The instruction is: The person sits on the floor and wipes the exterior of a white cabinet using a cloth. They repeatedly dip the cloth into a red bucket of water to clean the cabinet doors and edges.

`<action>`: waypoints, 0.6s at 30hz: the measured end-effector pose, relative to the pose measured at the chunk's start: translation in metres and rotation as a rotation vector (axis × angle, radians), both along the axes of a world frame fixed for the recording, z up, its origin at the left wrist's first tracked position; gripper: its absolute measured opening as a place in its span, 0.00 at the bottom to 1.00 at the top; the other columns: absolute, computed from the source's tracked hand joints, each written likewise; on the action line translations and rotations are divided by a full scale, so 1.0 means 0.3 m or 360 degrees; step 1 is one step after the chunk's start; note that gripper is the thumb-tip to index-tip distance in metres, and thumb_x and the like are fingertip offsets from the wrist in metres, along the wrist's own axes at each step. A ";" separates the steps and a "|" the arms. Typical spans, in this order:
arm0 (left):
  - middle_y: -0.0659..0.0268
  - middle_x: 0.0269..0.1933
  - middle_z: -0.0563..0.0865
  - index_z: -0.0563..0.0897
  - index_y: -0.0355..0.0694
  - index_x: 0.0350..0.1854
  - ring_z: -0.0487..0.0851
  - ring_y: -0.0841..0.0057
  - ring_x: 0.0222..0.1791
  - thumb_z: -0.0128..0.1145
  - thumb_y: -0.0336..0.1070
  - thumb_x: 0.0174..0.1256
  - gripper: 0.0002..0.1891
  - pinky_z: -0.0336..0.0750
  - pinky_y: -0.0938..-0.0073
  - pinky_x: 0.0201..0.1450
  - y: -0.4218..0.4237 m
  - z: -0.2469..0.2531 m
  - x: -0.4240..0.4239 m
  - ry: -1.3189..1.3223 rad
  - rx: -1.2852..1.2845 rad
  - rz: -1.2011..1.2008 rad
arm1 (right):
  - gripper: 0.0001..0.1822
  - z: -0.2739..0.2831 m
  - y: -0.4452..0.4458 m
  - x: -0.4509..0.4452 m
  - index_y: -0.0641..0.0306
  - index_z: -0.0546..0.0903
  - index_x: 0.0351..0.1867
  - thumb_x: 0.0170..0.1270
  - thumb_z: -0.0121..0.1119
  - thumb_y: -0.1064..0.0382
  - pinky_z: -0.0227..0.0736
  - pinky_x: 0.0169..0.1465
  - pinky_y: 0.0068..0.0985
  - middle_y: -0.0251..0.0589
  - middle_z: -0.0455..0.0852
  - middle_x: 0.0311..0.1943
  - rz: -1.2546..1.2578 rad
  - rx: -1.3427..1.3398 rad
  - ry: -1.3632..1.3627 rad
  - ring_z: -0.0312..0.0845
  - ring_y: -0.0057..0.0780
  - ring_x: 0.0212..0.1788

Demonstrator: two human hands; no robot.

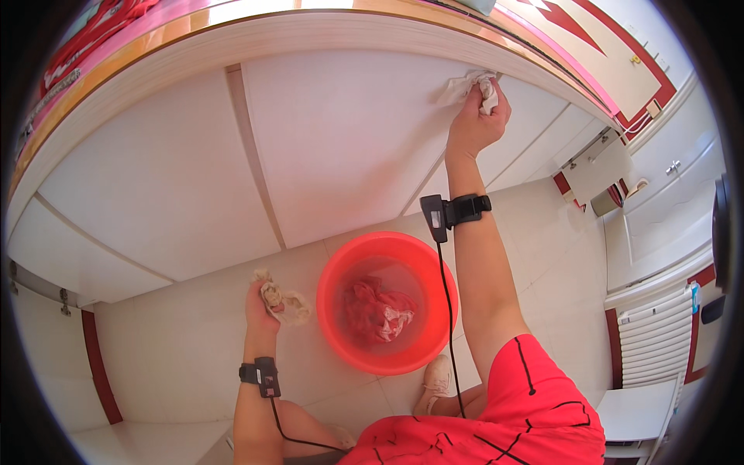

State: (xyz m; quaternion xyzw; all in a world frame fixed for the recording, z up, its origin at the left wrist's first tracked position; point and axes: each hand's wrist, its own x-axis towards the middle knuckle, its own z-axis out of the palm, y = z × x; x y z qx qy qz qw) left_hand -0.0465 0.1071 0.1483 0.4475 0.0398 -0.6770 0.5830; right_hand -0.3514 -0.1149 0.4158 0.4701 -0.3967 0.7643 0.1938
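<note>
My right hand [479,119] is closed around a crumpled white tissue or thin cloth [488,96], pressed at the top edge of a white cabinet door [343,133]. Lower down and to the left, my left hand [264,308] holds another crumpled, off-white tissue or cloth [285,302], some of it hanging loose past the fingers. Between my arms a red plastic basin [331,340] stands on the floor, with a wet red and white cloth [381,311] in what looks like water. Each wrist wears a black strapped device with a cable.
A long wood-edged counter [325,35] runs above the cabinet doors, with red fabric [99,35] at its left end. One shoe [437,375] is beside the basin on the tiled floor. At the right are an open cabinet door [598,168], a bin [606,200] and a white radiator [654,349].
</note>
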 end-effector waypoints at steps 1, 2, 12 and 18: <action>0.76 0.28 0.79 0.76 0.49 0.34 0.74 0.85 0.22 0.51 0.39 0.65 0.03 0.57 0.83 0.15 0.002 0.010 0.000 0.0013 -0.0018 -0.0005 | 0.16 0.013 0.002 0.002 0.65 0.81 0.47 0.55 0.63 0.72 0.70 0.53 0.31 0.45 0.82 0.43 0.0017 0.0015 -0.0147 0.75 0.42 0.49; 0.76 0.28 0.79 0.76 0.49 0.34 0.74 0.85 0.21 0.51 0.39 0.65 0.03 0.57 0.83 0.15 0.002 0.017 -0.004 0.0029 -0.0036 -0.0011 | 0.16 0.009 0.001 0.024 0.65 0.81 0.47 0.55 0.63 0.72 0.70 0.53 0.32 0.45 0.82 0.43 -0.0037 0.0042 -0.0084 0.75 0.42 0.48; 0.75 0.25 0.77 0.75 0.48 0.32 0.72 0.84 0.19 0.51 0.38 0.65 0.04 0.57 0.82 0.14 -0.012 0.004 -0.019 0.0110 -0.0020 -0.0059 | 0.22 -0.007 0.186 0.612 0.59 0.82 0.41 0.37 0.66 0.71 0.74 0.50 0.35 0.40 0.79 0.44 0.0789 -0.0211 0.0978 0.74 0.43 0.48; 0.75 0.25 0.77 0.75 0.47 0.33 0.71 0.83 0.18 0.50 0.39 0.65 0.04 0.57 0.82 0.14 -0.013 0.057 -0.043 0.0064 0.0041 -0.0046 | 0.16 -0.020 0.056 0.121 0.62 0.83 0.46 0.53 0.66 0.73 0.72 0.53 0.34 0.42 0.80 0.47 0.0009 0.0066 0.0143 0.74 0.42 0.50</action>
